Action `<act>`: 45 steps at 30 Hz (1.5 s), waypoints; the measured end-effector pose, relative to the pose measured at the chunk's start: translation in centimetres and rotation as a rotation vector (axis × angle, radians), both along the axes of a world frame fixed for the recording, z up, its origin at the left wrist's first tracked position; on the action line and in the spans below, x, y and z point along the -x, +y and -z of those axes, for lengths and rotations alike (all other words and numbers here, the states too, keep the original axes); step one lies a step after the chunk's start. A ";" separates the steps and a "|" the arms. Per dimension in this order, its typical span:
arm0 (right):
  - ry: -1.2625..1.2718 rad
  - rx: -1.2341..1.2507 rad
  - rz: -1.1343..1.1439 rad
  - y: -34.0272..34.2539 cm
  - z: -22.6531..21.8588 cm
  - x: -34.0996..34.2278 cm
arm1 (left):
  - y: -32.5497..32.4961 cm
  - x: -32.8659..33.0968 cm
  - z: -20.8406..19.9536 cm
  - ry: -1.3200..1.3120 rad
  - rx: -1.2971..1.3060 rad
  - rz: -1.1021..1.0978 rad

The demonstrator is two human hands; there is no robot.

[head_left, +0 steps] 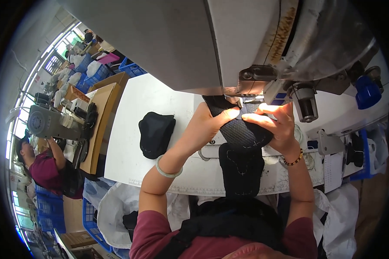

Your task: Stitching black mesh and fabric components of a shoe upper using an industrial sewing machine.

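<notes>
Under the needle area of a sewing machine [173, 47] lies a black mesh fabric piece [244, 136] with small pale marks near its near edge. My left hand [208, 123] grips its left side, thumb pressed on top close to the presser foot [241, 102]. On the right side, my right hand [280, 125] pinches the same piece, its fingertips near my left thumb. A second black piece [242, 172], with a stitched or marked outline, extends from below it to the table's front edge. Another black padded piece [157, 134] rests flat to the left, apart from my hands.
The white table [125, 125] has a ruler strip along its curved front edge. A blue knob [368, 93] and a thread-tension part [304, 101] jut out at right. White sacks [114, 207] hang below. At left, a co-worker [45, 168] sits by another machine [52, 123].
</notes>
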State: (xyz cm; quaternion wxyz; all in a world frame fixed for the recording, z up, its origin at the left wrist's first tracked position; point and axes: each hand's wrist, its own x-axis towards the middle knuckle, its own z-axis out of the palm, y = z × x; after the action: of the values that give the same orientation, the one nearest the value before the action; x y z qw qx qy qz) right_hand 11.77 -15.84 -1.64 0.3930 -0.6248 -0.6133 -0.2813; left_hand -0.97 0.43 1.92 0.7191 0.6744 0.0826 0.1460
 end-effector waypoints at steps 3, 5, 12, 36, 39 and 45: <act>-0.030 -0.013 0.020 -0.1 -0.4 0.3 | 0.2 0.0 -0.1 -0.012 0.062 0.026; -0.080 -0.027 0.040 -0.2 -0.7 0.4 | 0.3 0.0 -0.1 -0.012 0.059 0.053; -0.128 0.019 0.116 0.0 -0.6 0.4 | 1.1 -0.8 0.1 0.011 0.115 0.008; -0.251 -0.083 0.114 -1.1 0.3 0.5 | -0.7 -1.4 3.1 -0.233 0.082 -0.211; -0.300 -0.103 0.131 -1.0 0.2 0.7 | -1.6 -1.4 3.1 -0.334 -0.022 -0.258; -0.205 -0.145 0.165 -1.0 0.4 0.5 | -3.2 -1.4 3.2 -0.367 0.010 -0.359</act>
State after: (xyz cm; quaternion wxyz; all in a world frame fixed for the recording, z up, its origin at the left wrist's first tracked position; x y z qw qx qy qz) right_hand 11.32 -16.83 -2.03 0.3481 -0.6110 -0.5749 -0.4184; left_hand 0.47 -2.73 -1.24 0.6878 0.6076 0.0699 0.3909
